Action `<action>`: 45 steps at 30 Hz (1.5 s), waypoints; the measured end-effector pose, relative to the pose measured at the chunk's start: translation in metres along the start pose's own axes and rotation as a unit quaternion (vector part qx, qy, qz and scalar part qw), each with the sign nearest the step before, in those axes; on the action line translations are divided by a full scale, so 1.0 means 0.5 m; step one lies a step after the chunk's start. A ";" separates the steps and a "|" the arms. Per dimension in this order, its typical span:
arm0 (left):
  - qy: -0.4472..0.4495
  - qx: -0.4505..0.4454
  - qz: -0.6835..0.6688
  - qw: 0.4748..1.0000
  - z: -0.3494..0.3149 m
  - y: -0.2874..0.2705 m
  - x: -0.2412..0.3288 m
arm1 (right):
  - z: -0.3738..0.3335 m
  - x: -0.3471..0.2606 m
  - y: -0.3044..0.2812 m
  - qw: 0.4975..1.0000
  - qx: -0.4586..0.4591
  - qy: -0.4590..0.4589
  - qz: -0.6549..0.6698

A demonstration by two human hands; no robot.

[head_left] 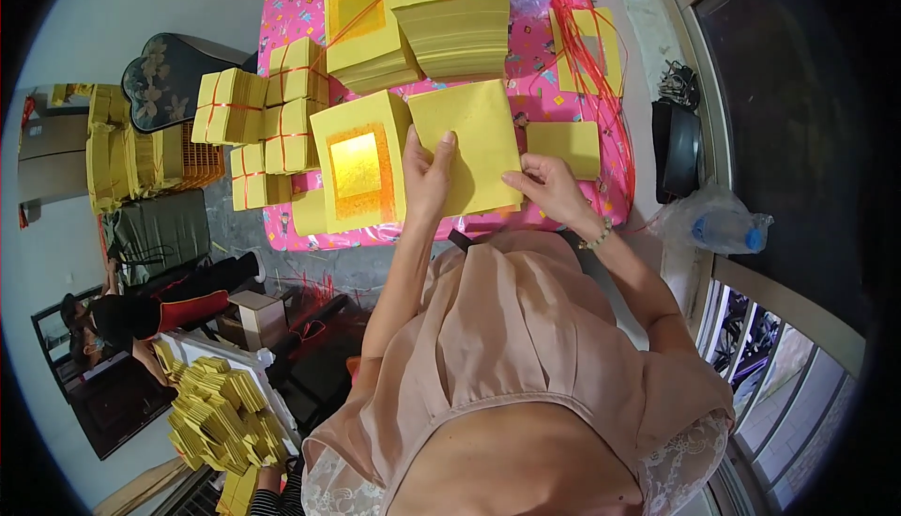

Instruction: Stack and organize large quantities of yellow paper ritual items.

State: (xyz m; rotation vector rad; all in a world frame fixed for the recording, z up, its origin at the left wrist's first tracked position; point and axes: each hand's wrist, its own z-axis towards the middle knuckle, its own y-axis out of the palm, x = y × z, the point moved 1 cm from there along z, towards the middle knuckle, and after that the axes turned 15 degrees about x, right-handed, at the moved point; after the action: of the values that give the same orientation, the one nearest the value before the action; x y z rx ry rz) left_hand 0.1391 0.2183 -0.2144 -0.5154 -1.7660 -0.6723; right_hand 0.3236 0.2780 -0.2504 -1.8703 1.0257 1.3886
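Note:
A yellow sheet of paper (479, 145), or a thin pile of such sheets, is held level in front of me. My left hand (429, 176) grips its left side, thumb lying on top and the other fingers mostly hidden. At the lower right edge, my right hand (552, 185) pinches it between thumb and bent fingers. Left of it stands a stack of yellow paper (324, 140) with a gold square and orange border on its top sheet. Farther right, a flat yellow piece (563, 148) lies on the pink patterned tablecloth (615, 178).
Tall yellow paper stacks (450, 42) rise at the back. Bundles tied with red string (293, 136) stand at the left, and loose red strings (601, 75) trail down the right. A person (127, 314) is beside a table of yellow bundles (221, 413) at the lower left.

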 end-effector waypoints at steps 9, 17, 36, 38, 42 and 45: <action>0.062 -0.031 0.008 0.998 -0.031 0.000 0.016 | -0.006 -0.026 -0.022 0.998 -0.051 0.016 -0.041; 0.048 -0.102 0.024 0.993 -0.059 0.007 0.019 | 0.021 -0.108 -0.053 0.987 0.070 -0.130 0.063; 0.011 -0.127 0.039 0.991 -0.056 -0.004 0.019 | 0.031 -0.111 -0.059 0.987 0.071 -0.133 0.054; 0.058 -0.130 0.051 0.989 -0.051 -0.006 0.008 | 0.018 -0.153 -0.042 0.974 0.116 -0.194 -0.018; 0.088 -0.142 0.054 0.985 -0.056 0.003 0.020 | 0.002 -0.246 -0.030 0.820 0.201 -0.439 -0.306; 0.074 -0.132 0.059 0.987 -0.061 0.007 0.023 | -0.001 -0.236 -0.026 0.799 0.056 -0.427 -0.420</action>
State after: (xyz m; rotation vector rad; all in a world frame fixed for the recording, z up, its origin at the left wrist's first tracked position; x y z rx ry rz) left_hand 0.1596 0.2006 -0.1963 -0.7259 -1.5025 -0.8452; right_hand 0.3158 0.3121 -0.1369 -1.0957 -0.1893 1.2930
